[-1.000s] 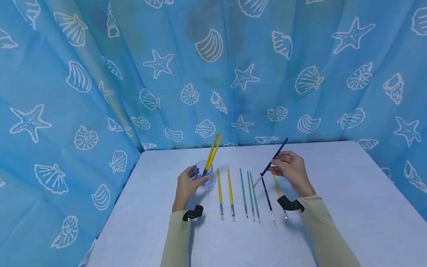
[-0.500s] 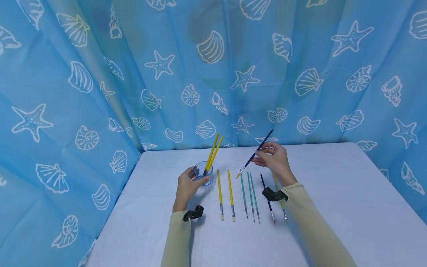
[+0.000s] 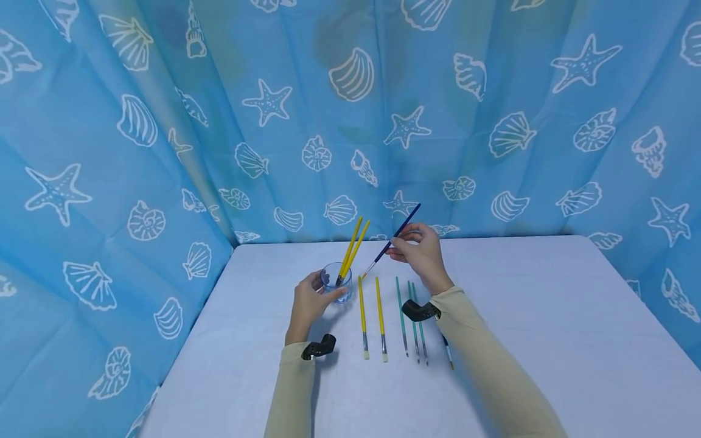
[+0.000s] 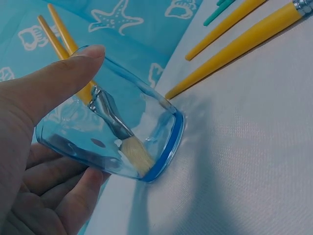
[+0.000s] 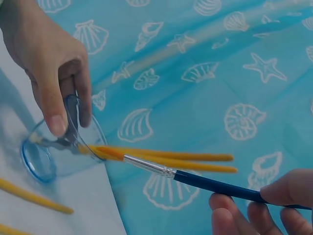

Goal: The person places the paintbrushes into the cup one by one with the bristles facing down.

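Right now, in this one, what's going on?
A person's left hand grips a clear blue cup holding two yellow paintbrushes. The right hand holds a dark blue paintbrush, tilted, near the cup but not inside. Two other yellow paintbrushes, three teal paintbrushes and a partly hidden dark paintbrush lie on the white tabletop.

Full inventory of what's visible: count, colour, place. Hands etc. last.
Cup: 1, clear with blue base, in left hand
Cup brushes: 2, yellow, leaning in cup
Held brush: 1, dark blue, in right hand
Thick brushes: 2, yellow, on table
Slim brushes: 3, teal, right of the thick ones
Half-hidden brush: 1, dark blue, beside right sleeve
Table: 1, white, under the brushes
Curtain: pieces unclear, blue with white sea prints, behind and left
Wrist devices: 2, black, at the cuffs
Sleeves: 2, beige, on both arms
Hands: 2, bare, one on cup, one on brush
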The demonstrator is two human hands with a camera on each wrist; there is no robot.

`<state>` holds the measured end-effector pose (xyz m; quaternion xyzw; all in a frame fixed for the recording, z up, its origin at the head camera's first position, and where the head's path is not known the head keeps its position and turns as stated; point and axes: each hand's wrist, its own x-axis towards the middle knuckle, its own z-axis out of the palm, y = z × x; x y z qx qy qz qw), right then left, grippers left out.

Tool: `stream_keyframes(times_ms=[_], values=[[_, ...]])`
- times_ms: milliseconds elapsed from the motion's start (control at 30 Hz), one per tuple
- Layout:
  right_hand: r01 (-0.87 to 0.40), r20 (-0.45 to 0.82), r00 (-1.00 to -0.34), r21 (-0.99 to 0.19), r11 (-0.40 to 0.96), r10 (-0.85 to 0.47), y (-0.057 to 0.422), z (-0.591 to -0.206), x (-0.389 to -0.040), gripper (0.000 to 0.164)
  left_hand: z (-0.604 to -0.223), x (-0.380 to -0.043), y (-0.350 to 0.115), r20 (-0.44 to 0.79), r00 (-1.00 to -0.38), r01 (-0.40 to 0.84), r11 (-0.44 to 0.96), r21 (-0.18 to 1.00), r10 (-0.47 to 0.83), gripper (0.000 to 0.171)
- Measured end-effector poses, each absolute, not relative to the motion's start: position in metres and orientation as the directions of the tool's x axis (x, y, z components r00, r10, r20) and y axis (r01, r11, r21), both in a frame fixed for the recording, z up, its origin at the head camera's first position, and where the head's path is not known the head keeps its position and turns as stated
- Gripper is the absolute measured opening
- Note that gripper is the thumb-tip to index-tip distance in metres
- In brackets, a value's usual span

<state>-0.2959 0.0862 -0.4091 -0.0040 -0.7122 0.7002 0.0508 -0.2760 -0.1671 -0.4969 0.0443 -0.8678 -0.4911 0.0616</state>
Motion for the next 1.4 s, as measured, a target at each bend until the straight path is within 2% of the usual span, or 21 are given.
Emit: stream_keyframes(times_ms=[167,367,800,1400], values=[[-0.12,0.119,-0.991,-0.993,-0.019,0.055,0.071,-0.408,-0.299,0.028,-0.497,-0.277,-0.166,0.06,-0.988,-0.024,0.519,0.854,-0.145,0.088],[-0.168,0.167,-0.984,-0.986,0.003,0.055,0.051,-0.41,-0.304,0.025,-0.496,-0.278,-0.166,0.054,-0.988,-0.027,0.512,0.858,-0.143,0.088],[-0.103,0.114,-0.991,-0.985,0.137,0.074,0.027,-0.426,-0.303,0.023,-0.497,-0.279,-0.167,0.046,-0.989,-0.033,0.51,0.859,-0.14,0.088],[-0.08,0.098,-0.993,-0.97,0.231,0.067,0.014,-0.438,-0.3,0.025,-0.498,-0.278,-0.167,0.034,-0.989,-0.045,0.504,0.862,-0.147,0.088]])
